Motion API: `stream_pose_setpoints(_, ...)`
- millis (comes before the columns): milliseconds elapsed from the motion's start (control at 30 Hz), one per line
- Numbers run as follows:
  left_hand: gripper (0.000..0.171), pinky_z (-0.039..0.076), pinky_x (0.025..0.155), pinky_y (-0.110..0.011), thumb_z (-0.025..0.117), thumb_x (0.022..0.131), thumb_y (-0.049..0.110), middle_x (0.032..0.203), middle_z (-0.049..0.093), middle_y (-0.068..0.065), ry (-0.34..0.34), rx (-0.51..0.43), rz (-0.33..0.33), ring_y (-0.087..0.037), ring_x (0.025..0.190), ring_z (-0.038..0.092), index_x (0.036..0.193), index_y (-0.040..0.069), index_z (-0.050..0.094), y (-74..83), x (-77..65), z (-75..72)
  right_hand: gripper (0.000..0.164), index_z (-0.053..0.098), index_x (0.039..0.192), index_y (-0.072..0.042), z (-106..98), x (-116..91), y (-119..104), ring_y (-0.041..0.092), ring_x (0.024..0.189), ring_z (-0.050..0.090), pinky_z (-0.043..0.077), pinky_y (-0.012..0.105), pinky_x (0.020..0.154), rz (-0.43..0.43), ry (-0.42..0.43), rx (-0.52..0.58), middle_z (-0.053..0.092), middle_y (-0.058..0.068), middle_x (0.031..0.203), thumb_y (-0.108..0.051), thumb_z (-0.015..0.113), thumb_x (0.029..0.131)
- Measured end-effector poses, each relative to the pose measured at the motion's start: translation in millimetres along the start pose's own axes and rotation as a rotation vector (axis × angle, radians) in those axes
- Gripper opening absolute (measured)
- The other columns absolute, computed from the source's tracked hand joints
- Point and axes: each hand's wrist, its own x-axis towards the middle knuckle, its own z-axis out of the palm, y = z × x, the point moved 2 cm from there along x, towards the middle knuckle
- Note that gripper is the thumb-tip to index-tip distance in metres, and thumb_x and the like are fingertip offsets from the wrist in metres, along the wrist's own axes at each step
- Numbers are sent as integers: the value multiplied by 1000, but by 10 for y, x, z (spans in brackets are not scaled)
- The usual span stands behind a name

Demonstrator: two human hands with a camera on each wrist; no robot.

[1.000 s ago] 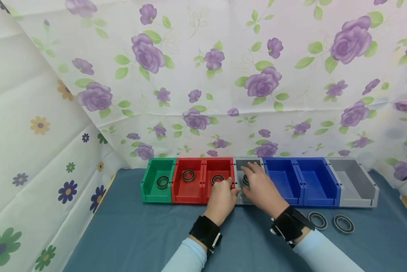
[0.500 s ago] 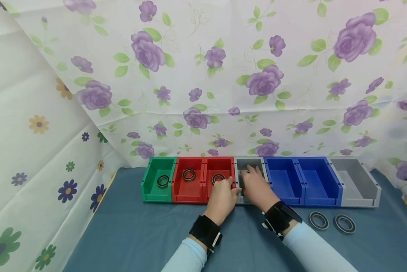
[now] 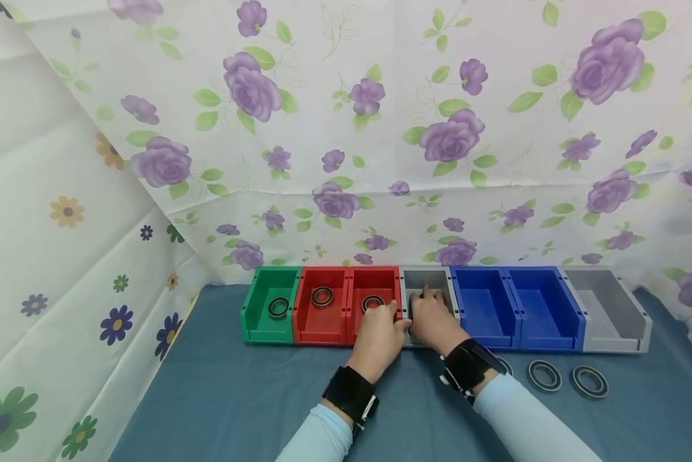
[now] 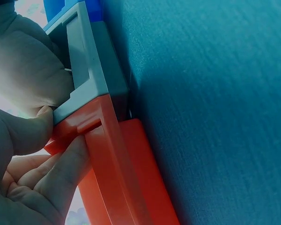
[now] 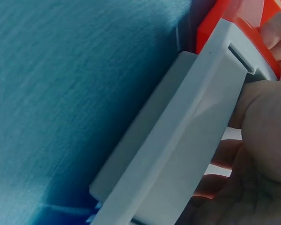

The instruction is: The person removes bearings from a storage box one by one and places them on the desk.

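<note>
My left hand (image 3: pixel 377 339) grips the side wall of the right-hand red bin (image 3: pixel 373 281), beside the grey bin. In the left wrist view its thumb lies on the joined rims, and its fingers (image 4: pixel 68 176) reach inside the red bin. A black-sealed ball bearing (image 3: pixel 371 300) lies in that bin, partly behind the hand. My right hand (image 3: pixel 435 322) reaches down into the middle grey bin (image 3: pixel 425 277), fingers pointing away from me. In the right wrist view its fingers (image 5: pixel 227 152) are partly behind the grey front wall; I cannot tell whether they hold anything.
The green bin (image 3: pixel 279 276) and left red bin (image 3: pixel 325 276) each hold a bearing. Right of the hands stand two blue bins (image 3: pixel 481 301) and another grey bin (image 3: pixel 597 305). Near the right wrist, bearings (image 3: pixel 544 376) lie on the blue cloth (image 3: pixel 219 398). A flowered curtain (image 3: pixel 346 128) hangs behind.
The right hand has moved left and deeper into the middle grey bin, covering the bearing seen there before. Its forearm now uncovers part of another bearing on the cloth. The left hand stays put.
</note>
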Motion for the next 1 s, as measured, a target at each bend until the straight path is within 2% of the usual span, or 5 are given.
stream_pose_setpoints(133,51,32,36,-23,65,87,29,64,51,1,-4,-2,2,-11,38,36,129,3,53,-4,-6,-1,41,56,118,2,-4,-6,-9,50,114,39,30,56,98,4,-39,-16,43,31,127,-19,62,84)
stream_pose_setpoints(367,50,36,38,-22,65,87,28,110,62,-13,17,-13,3,-4,45,44,128,3,55,-9,-14,-18,18,64,99,-6,-42,-24,-40,36,86,53,46,50,76,-36,-27,-58,57,17,96,-18,61,86)
stream_pose_setpoints(467,49,36,38,-22,65,87,28,97,65,-9,14,-10,10,-4,45,45,128,3,54,-15,-10,-8,11,65,93,-8,-68,-33,-54,32,80,53,48,47,70,-25,-34,-49,56,14,89,-16,61,86)
stream_pose_setpoints(600,48,34,37,-23,65,87,28,85,63,-6,15,-13,15,-6,42,43,128,4,55,-20,-2,4,9,65,91,-8,-76,-25,-59,30,82,54,46,47,77,-31,-52,-65,58,12,86,-13,61,85)
stream_pose_setpoints(1000,45,36,38,-23,66,87,28,118,59,-13,21,-32,20,-3,56,50,124,2,58,-14,3,-4,5,63,85,-11,-26,-27,7,23,74,52,46,41,72,-65,40,-32,56,5,76,-11,66,81)
